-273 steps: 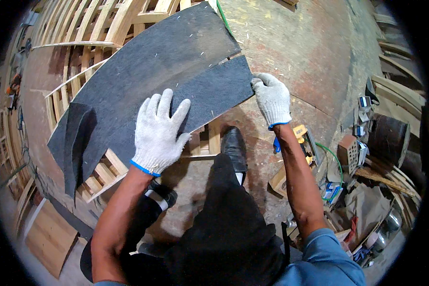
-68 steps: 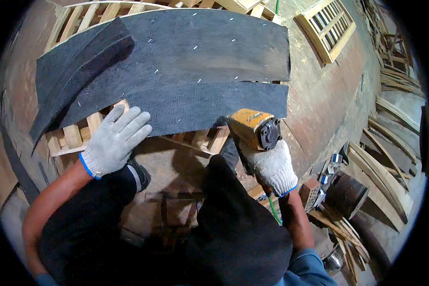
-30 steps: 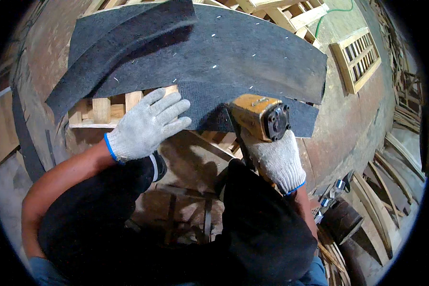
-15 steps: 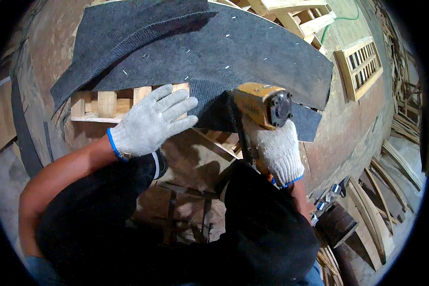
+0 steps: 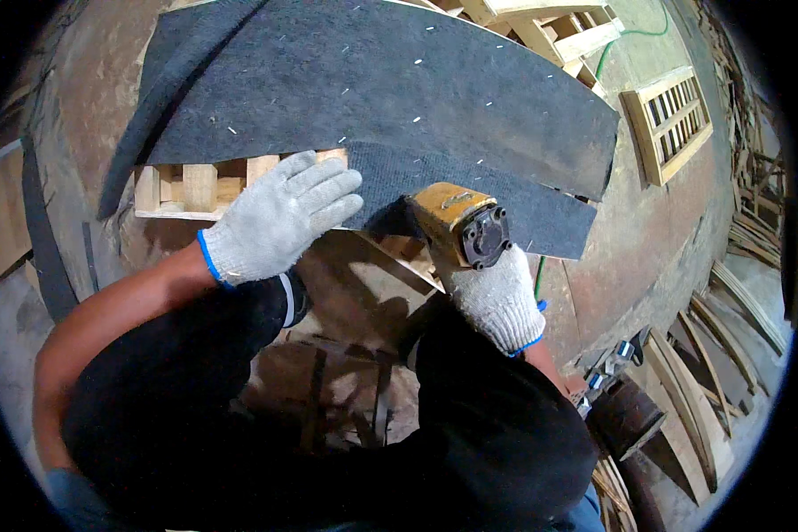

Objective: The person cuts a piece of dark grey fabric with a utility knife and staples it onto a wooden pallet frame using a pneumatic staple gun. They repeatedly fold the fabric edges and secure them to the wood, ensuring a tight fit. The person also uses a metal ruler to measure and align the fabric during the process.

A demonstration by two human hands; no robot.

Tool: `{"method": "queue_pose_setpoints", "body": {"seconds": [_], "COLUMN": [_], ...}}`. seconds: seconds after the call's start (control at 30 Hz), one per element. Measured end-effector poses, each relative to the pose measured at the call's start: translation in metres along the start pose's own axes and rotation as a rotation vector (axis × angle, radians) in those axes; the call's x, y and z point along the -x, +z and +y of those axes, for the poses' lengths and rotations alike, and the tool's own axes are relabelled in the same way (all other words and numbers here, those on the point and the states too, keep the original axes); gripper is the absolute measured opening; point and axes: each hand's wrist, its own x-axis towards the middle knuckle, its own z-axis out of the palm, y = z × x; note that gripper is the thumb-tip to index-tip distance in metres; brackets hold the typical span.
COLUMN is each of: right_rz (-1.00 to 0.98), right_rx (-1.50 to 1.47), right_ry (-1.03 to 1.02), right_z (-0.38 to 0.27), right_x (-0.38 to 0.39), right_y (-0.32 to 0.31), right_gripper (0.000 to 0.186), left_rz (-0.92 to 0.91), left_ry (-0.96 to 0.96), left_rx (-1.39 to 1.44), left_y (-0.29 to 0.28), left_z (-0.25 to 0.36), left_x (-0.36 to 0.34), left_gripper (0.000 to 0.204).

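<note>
The left hand [image 5: 270, 222], in a white knitted glove with a blue cuff, lies flat with fingers spread on the near edge of the curved wooden slat frame [image 5: 199, 188], its fingertips touching the lower edge of the dark grey felt sheet [image 5: 372, 97] that covers most of the frame; it grips nothing. The right hand [image 5: 496, 297], gloved the same way, is closed around the handle of a yellow pneumatic stapler with a black round end cap [image 5: 459, 222], whose nose is pressed to the narrower lower strip of felt [image 5: 505, 199] at the frame's near edge. Small pale staples dot the felt. A green hose [image 5: 625, 40] runs along the floor beyond the frame's far right corner, near a small rectangular wooden slatted panel [image 5: 669, 120].
</note>
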Motion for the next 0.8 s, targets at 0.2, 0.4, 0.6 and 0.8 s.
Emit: {"method": "queue_pose_setpoints", "body": {"seconds": [0.2,0.4,0.6,0.8], "right_rz": [-0.055,-0.116,-0.130,-0.163], "right_rx": [-0.069,-0.182,-0.295,-0.332], "right_ry": [-0.047,0.000,0.050,0.266], "right_z": [0.015,0.023,0.017,0.034], "right_x": [0.014,0.027,0.024,0.035], "right_y": [0.012,0.010,0.001,0.000], "right_gripper": [0.034,0.036,0.033,0.037], "left_rz": [-0.065,-0.052,0.324,0.496], "left_ry": [-0.006,-0.068,-0.178,-0.930], "left_rx": [-0.011,0.097,-0.171,-0.693], "left_y": [-0.004,-0.016,-0.067,-0.106], "left_z": [-0.001,0.006,-0.017,-0.067], "left_x": [0.003,0.003,0.001,0.083], "left_gripper": [0.051,0.055,0.052,0.072]}}
